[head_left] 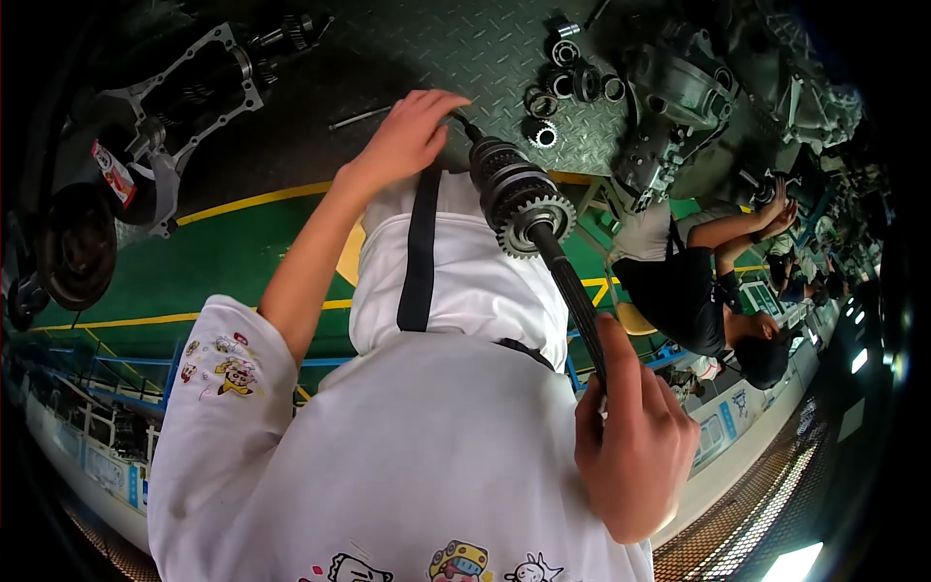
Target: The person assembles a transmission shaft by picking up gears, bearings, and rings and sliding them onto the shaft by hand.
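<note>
My right hand [635, 436] is closed round the lower end of a long dark splined shaft with a gear stack [509, 184]. The shaft slants up and left in front of my lap, with a toothed gear [535, 225] at the near end of the stack. By the shaft's thin far tip is my left hand [412, 134], its fingers stretched out over the tip and the thumb apart; whether it touches the tip is unclear. A thin metal rod [361, 118] lies on the worktable [465, 48] left of that hand.
Several bearings and rings [572, 82] and a small gear [543, 134] lie on the metal plate. Gearbox housings [679, 92] stand at the right, an open housing frame [194, 126] at the left. A co-worker in black [679, 301] works at the right.
</note>
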